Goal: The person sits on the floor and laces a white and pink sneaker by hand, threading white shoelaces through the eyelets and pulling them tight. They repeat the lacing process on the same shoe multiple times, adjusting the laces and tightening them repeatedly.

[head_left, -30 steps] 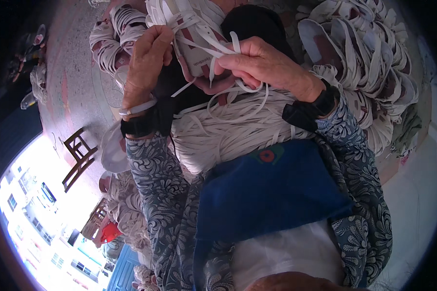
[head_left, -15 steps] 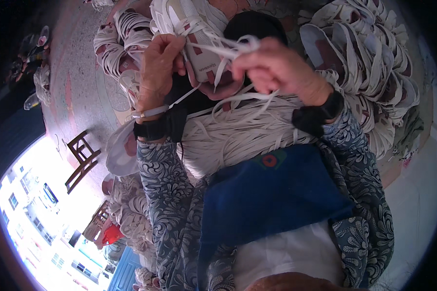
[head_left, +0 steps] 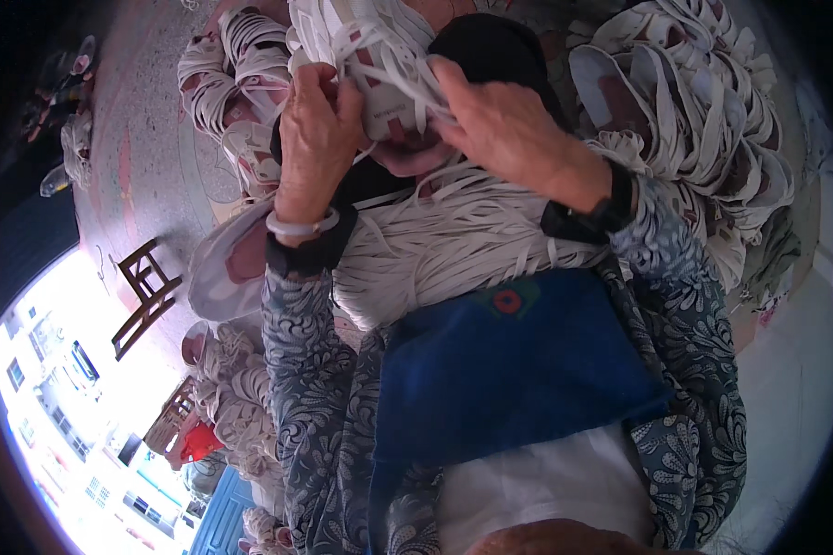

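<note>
A white and pink sneaker lies at my knees, its heel end toward me. Loose white shoelaces loop over its tongue and upper. At the shoe's left side, my left hand has its thumb and fingers pinched at a lace. My right hand reaches in from the right, its thumb and fingers closed on lace strands beside the shoe; the fingertips are partly hidden. Across my lap lies a thick bundle of flat white laces, just below both hands.
Stacked laced shoes rise at the right. More shoes stand at upper left, and another pile sits at lower left. A blue apron covers my front. A small wooden stool is on the floor at left.
My right hand has moved in closer to the shoe, its fingers straighter. The lace pulled between my hands now hangs in loose loops over the shoe. My left hand has turned slightly.
</note>
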`<state>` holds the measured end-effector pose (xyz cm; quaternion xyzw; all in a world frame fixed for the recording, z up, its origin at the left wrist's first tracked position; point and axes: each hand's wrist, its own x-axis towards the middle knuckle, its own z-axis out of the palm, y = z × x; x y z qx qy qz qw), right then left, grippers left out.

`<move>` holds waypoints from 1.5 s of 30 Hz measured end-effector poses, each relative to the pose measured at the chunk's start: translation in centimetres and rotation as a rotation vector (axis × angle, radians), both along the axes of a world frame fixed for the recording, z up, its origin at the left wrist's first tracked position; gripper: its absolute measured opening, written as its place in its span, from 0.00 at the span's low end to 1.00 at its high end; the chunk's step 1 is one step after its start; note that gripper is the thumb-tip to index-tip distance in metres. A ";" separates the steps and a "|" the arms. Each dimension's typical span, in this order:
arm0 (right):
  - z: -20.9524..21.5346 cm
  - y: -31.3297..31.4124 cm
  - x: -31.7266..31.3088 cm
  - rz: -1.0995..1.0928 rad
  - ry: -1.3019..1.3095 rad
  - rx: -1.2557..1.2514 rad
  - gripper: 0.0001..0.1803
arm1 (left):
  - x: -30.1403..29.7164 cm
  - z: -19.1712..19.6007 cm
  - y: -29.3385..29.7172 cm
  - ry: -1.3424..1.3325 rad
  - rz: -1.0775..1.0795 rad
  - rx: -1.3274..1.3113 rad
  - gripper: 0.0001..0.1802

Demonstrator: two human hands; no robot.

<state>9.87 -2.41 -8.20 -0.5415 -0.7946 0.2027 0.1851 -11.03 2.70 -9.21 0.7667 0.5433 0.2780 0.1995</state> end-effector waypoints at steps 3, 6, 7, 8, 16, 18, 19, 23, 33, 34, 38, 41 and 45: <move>-0.8 2.1 0.1 0.014 0.052 0.090 0.14 | 0.1 -0.9 1.0 0.053 0.061 0.056 0.14; -0.8 2.9 0.8 0.042 0.092 0.071 0.14 | 0.7 -0.7 0.9 -0.029 0.083 0.071 0.13; -0.7 2.9 1.2 0.055 0.107 0.049 0.13 | 0.9 -0.5 0.8 -0.071 0.080 0.083 0.14; -0.5 2.7 1.6 0.074 0.157 0.020 0.13 | 0.9 -0.6 0.7 -0.022 0.031 0.174 0.14; -0.5 1.0 2.3 0.058 0.419 -0.087 0.14 | 1.4 1.1 0.1 0.225 -0.156 0.256 0.21; -0.7 1.1 2.2 0.069 0.420 -0.059 0.13 | 1.6 1.6 0.4 0.222 -0.125 0.126 0.20; -0.7 1.1 2.1 0.075 0.420 -0.045 0.13 | 1.6 1.7 0.5 0.221 -0.108 0.062 0.20; 1.5 1.1 2.8 0.086 0.543 -0.260 0.10 | -0.2 1.0 0.5 0.042 -0.093 0.239 0.16; 5.3 -4.4 -6.7 0.520 0.185 0.022 0.07 | 0.6 5.3 -3.1 -0.779 -0.004 -0.900 0.22; 4.9 -4.8 -6.8 0.542 0.207 0.085 0.07 | 0.5 5.0 -3.5 -0.808 0.053 -0.878 0.22; 5.2 -3.7 -2.5 0.569 0.228 0.031 0.08 | -1.4 4.8 -4.9 -0.988 0.050 -0.837 0.19; 6.7 -1.1 0.5 0.211 0.456 -0.472 0.12 | -2.1 6.2 -6.3 -0.925 -0.159 -0.870 0.20; 3.0 0.9 -2.0 0.013 1.039 -0.714 0.18 | 2.9 6.3 -8.8 -1.067 -0.384 -0.919 0.23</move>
